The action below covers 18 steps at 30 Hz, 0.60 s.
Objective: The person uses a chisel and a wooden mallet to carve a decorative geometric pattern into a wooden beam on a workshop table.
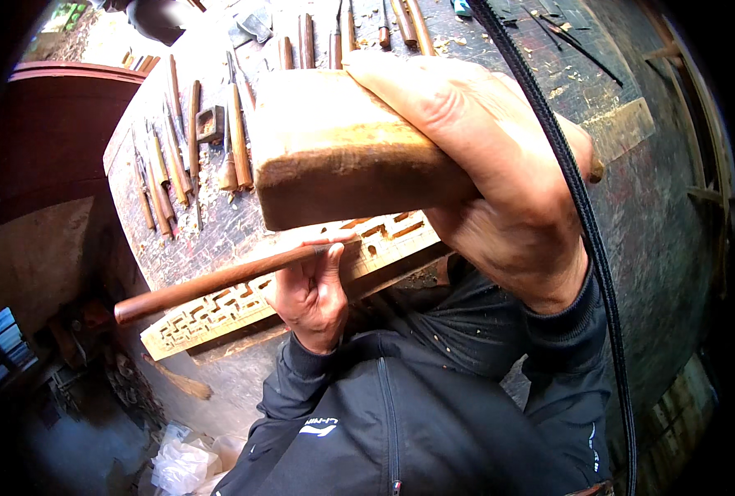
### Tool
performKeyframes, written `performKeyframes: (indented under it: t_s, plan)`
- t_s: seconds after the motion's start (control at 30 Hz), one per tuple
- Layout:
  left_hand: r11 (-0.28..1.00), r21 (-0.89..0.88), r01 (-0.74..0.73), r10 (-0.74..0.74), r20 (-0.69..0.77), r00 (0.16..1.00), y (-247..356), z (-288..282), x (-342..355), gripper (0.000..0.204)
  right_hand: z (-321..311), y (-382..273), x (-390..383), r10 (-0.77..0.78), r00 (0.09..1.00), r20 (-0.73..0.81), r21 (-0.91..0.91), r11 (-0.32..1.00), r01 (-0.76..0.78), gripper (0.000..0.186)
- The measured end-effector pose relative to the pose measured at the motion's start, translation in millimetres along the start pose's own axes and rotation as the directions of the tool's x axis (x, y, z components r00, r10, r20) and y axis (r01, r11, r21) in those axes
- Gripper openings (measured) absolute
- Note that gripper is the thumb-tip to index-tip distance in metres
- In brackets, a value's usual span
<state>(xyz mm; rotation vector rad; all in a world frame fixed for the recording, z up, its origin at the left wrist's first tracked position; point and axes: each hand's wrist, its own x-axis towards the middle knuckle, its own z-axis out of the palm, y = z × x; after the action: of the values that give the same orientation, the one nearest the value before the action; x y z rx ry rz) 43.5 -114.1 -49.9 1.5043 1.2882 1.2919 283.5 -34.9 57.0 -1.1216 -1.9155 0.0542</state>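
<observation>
My right hand is closed round a thick, worn wooden mallet, raised above the work close to the camera. The end of a handle pokes out past the far side of this hand. Below and to the left, my left hand grips a carving chisel by its long brown wooden handle, which lies at a slant. Its blade end cannot be made out. Under it is a pale wooden board with a cut lattice pattern of slots; the mallet hides part of this board.
Several carving chisels lie on the dark worktable at left and along the back, among wood shavings. A small square dark block sits among them. A flat wooden strip lies at right. A black cord hangs across the view.
</observation>
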Motion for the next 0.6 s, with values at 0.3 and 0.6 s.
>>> performKeyframes:
  t_s: [0.3,0.6]
  plan:
    - [0.993,0.103,-0.058,0.055,0.033,0.998,3,3,6,0.023,8,-8,4,-0.085,0.992,-0.095,-0.054,0.995,0.080,0.051]
    - [0.923,0.308,-0.230,0.214,0.085,0.973,-3,-2,11,0.029,9,-44,59,-0.391,0.856,-0.338,-0.122,0.920,0.372,0.037]
